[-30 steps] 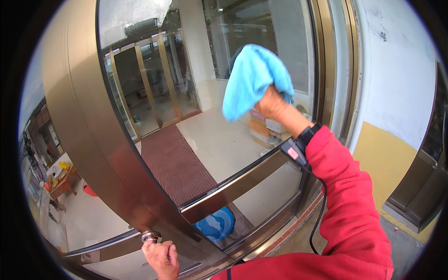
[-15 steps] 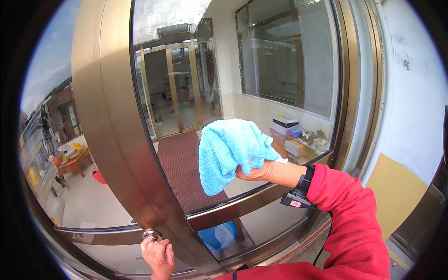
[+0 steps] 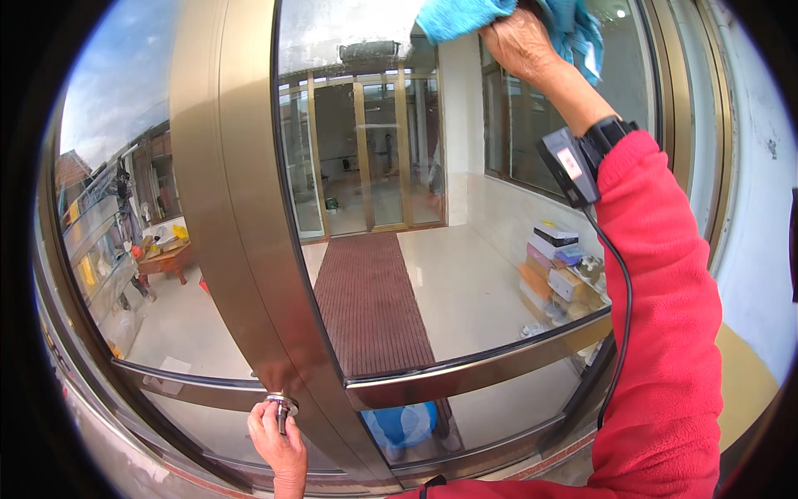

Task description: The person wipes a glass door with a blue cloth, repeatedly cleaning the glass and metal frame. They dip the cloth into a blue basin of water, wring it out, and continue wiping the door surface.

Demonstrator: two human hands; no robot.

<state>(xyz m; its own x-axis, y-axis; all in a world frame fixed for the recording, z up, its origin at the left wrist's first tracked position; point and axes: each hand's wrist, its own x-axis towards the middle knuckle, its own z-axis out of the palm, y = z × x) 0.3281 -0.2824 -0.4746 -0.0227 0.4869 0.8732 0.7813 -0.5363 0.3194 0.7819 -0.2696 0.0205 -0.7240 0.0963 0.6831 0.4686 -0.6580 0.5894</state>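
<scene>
My right hand point(image 3: 522, 43) is raised near the top of the view, closed around a blue cloth point(image 3: 465, 18) at the upper part of the glass pane point(image 3: 465, 274). The cloth bunches up on both sides of the hand, and its upper part is cut off by the edge of the picture. Low on the left, my left hand point(image 3: 278, 439) wraps its fingers round the metal door handle point(image 3: 283, 406). That handle sits on the brown metal door frame point(image 3: 249, 249).
Through the glass show a dark red ribbed mat point(image 3: 366, 308), stacked boxes with shoes point(image 3: 557, 266), and a blue basin point(image 3: 403, 422) behind the lower pane. A wooden table point(image 3: 166, 259) stands behind the left pane. A white wall point(image 3: 761, 216) flanks the door on the right.
My right hand has moved up with the blue cloth, from the middle of the pane to its upper part. My left hand stays at the handle. The view has shifted slightly.
</scene>
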